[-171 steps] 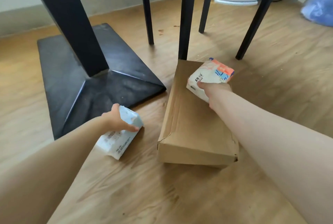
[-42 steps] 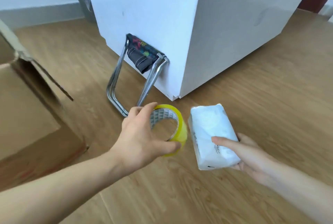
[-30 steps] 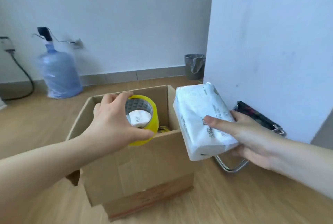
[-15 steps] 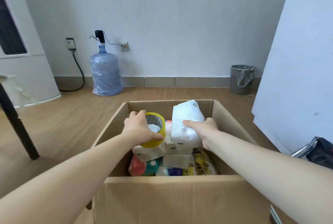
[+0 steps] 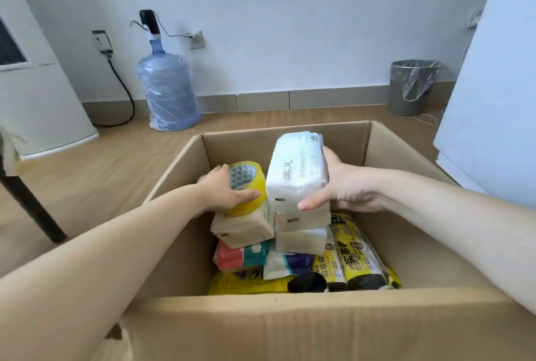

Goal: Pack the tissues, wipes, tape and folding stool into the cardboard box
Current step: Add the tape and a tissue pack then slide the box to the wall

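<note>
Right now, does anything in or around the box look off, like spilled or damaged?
Nothing spilled or torn. The packs inside the cardboard box lie jumbled, not in rows. The box's near left corner looks slightly nicked.

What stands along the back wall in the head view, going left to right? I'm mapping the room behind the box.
White cabinet → wall socket with a black cable → water jug with a pump on top → second wall socket → grey bin with a plastic liner.
</note>
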